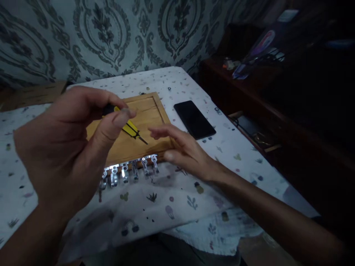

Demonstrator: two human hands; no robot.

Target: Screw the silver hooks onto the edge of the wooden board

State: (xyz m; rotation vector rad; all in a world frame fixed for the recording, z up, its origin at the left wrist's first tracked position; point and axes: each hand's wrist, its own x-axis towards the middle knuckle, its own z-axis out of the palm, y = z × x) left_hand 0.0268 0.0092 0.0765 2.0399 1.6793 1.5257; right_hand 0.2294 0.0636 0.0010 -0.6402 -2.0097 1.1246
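Note:
My left hand [66, 147] is raised over the left part of the board, with thumb and fingers closed on a yellow-and-black screwdriver [129, 127]. The screwdriver's metal tip points down and to the right, above the wood. My right hand [185, 149] holds nothing; its fingers are apart at the board's right front corner. A wooden framed board [149, 111] lies on the cloth, partly covered by my left hand. Several shiny metal hooks [124, 173] stand in a row along its front edge. Whether the hooks are fastened cannot be made out.
A black phone [195, 120] lies right of the board on the patterned tablecloth [166, 207]. Flat brown cardboard [34, 94] is at the back left. Dark wooden furniture [235, 79] with a plastic packet [255, 51] on it stands to the right. Patterned wallpaper [138, 33] rises behind the table.

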